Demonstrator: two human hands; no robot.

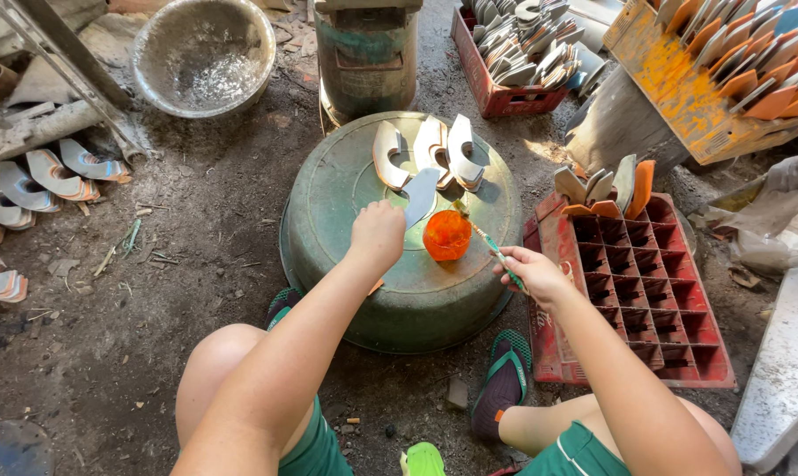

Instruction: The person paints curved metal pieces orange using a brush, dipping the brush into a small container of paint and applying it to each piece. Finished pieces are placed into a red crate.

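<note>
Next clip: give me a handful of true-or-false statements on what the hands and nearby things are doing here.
1. The right hand holds a thin brush. True.
2. The left hand rests empty on the ground. False: its grip is on a grey blade-shaped piece over the upturned green basin.
3. The orange pot stands on the basin. True.
4. The red crate by the right arm is packed full. False: most compartments are empty.

An outdoor dirt-floor workshop: red crates [654,291] of curved blades, an upturned green basin [346,203] as workbench, a battered metal bowl [203,55]
</note>
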